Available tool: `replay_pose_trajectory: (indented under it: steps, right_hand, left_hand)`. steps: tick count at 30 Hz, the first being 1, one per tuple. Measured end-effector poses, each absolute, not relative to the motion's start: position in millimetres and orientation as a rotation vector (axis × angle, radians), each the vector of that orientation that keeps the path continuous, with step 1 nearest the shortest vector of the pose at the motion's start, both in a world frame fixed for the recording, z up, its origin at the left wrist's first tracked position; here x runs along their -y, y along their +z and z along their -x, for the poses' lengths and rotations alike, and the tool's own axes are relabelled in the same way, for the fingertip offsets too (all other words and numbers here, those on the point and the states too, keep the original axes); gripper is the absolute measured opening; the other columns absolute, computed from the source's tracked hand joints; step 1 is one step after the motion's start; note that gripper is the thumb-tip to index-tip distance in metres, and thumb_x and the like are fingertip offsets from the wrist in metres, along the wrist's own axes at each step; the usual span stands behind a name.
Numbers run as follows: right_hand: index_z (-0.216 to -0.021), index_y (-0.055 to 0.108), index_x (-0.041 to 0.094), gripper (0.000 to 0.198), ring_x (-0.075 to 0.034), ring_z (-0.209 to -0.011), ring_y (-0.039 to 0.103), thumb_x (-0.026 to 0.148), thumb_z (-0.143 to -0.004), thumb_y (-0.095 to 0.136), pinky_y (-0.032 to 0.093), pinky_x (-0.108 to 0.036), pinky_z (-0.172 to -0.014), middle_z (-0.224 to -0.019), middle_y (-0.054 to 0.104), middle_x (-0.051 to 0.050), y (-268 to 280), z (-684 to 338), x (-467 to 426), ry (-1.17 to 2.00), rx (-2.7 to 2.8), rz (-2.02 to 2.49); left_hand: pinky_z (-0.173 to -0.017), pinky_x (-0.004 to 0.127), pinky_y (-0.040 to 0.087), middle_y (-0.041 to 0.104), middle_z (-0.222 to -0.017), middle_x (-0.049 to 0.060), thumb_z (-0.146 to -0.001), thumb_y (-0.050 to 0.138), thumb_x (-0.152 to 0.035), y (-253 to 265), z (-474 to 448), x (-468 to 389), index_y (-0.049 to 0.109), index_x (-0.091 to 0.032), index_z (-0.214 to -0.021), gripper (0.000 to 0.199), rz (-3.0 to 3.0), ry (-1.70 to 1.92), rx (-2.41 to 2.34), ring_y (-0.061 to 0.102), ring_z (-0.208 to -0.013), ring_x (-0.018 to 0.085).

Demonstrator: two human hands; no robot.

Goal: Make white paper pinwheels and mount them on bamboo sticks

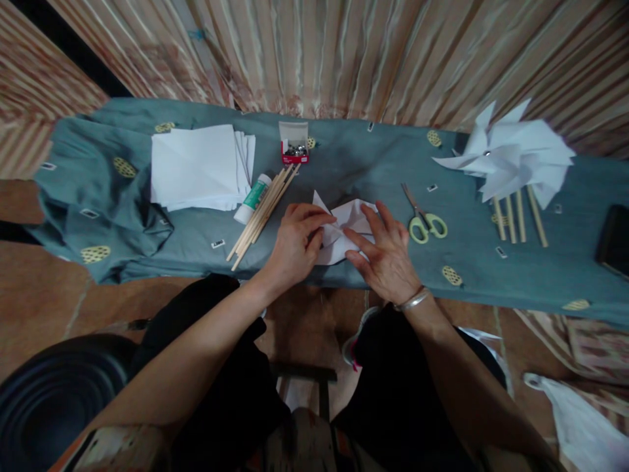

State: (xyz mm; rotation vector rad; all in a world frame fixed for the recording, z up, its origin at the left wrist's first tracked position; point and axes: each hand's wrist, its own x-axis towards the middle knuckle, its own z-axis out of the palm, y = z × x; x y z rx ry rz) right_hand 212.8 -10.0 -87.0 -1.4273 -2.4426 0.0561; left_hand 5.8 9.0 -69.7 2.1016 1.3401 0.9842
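A white paper pinwheel (338,254), its corners partly folded in, lies near the front edge of the cloth-covered table. My left hand (301,237) pinches folded paper near its middle; whatever lies under the fingertips is hidden. From the other side, my right hand (386,252) rests on the paper with its fingers spread. Left of my left hand lie several thin wooden sticks (263,216) and a green and white glue stick (253,198). Scissors with light green handles (426,223) lie to the right of my right hand.
A stack of white paper (194,167) lies on the left of the green tablecloth (363,167). Behind the sticks, a small red box (295,154) stands open, holding shiny metal pieces. Finished pinwheels (515,154) on sticks lie at the right, near a dark object (614,239).
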Motion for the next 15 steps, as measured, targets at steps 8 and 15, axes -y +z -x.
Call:
replay_pose_trajectory:
  steps: [8,15]
  right_hand:
    - [-0.131,0.058,0.029,0.045,-0.034,-0.147,0.020,0.052,-0.097,0.040,0.030,-0.056,-0.108,-0.155,0.036,-0.008,-91.0,-210.9,9.0,0.065,2.448,1.421]
    - [-0.129,0.059,0.029,0.043,-0.034,-0.148,0.018,0.051,-0.097,0.041,0.029,-0.059,-0.108,-0.155,0.037,-0.008,-95.3,-207.7,9.6,0.103,2.395,1.423]
  left_hand:
    - [-0.096,0.043,0.046,0.064,-0.107,0.007,-0.086,0.047,-0.011,-69.0,-6.9,-8.1,0.071,-0.020,-0.104,0.031,-2.075,0.954,-1.347,0.054,-0.106,0.023]
    - [-0.096,0.042,0.046,0.064,-0.107,0.006,-0.086,0.048,-0.011,-68.0,-7.4,-8.2,0.071,-0.021,-0.103,0.030,-2.054,0.947,-1.359,0.055,-0.107,0.023]
